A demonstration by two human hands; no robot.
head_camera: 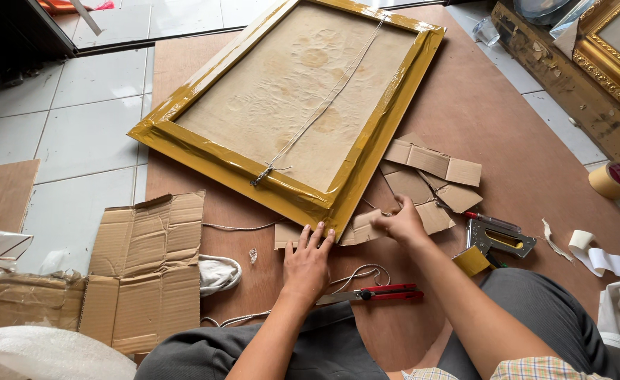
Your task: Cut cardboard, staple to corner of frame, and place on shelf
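Note:
A large picture frame [183,144] lies face down on a brown board, its edges wrapped in shiny yellow tape, with a brown paper back and a hanging cord across it. My left hand [308,264] lies flat, fingers spread, on a piece of cardboard [287,236] at the frame's near corner. My right hand [399,222] pinches another cardboard piece [358,229] just right of that corner. Red-handled scissors [377,293] lie near my left wrist.
Several cardboard offcuts [433,163] lie right of the frame. A staple gun [500,239], a small yellow tape roll [471,260] and a brown tape roll [614,179] sit to the right. Flattened cardboard [144,271] lies left. An ornate gold frame [605,63] stands far right.

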